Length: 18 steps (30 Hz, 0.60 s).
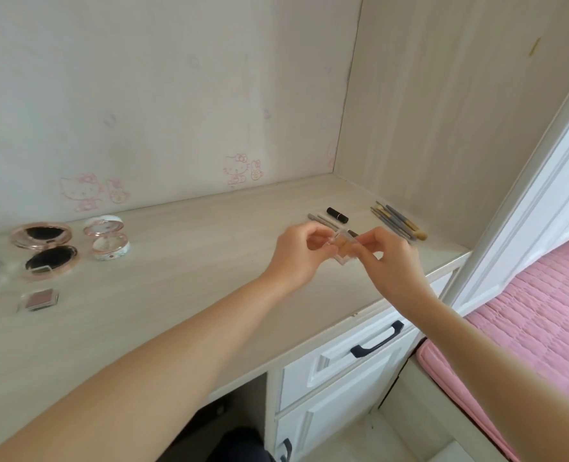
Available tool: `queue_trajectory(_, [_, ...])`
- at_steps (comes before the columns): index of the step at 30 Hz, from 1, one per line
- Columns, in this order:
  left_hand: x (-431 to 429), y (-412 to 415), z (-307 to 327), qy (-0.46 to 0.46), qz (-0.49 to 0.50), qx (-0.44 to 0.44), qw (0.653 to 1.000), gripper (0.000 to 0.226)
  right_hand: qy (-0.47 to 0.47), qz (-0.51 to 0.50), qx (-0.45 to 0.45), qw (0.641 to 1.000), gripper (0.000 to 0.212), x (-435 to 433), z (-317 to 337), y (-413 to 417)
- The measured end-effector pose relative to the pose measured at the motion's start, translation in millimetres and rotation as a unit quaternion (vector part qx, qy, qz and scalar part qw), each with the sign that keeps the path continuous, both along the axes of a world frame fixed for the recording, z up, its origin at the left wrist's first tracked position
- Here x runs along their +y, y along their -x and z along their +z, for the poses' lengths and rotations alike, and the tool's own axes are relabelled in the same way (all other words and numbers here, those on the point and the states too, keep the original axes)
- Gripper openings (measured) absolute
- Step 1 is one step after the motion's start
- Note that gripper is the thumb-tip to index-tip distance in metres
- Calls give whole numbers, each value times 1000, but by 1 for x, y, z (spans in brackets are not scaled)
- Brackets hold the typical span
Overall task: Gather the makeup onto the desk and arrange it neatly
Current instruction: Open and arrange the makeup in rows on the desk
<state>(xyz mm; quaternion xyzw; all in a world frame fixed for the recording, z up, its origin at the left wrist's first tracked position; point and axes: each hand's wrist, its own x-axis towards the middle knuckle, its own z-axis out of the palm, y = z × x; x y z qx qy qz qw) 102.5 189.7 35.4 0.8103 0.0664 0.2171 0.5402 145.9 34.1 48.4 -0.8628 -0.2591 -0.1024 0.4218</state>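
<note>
left hand (296, 251) and right hand (388, 258) both pinch small clear compact (345, 250) above desk (176, 295)

Home bedroom: pink bed (526, 328), desk (176, 278)

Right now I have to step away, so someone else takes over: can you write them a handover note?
Left hand and right hand both pinch a clear case above the desk.
Done: brushes, lipstick and pencils lie side by side at the right.
At the left: open gold compact, open white compact, brown palette.
Left to do: probably set the case down, tidy the left group.
</note>
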Motion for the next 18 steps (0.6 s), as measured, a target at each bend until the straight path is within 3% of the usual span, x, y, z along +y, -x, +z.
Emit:
queue_trajectory(3, [9,36,7,140,20,1,990,16,39,29,-12,999,9,13,-2,20])
queue_trajectory(6, [20,67,10,208,30,-1,978,16,76,68,-46,994,14,26,-4,39])
queue_trajectory(12, [50,114,9,249,67,6,966,20,98,118,-91,984,22,58,-8,71])
queue_trajectory(18, [80,158,4,244,105,17,964,17,103,216,-92,967,45,92,-7,100])
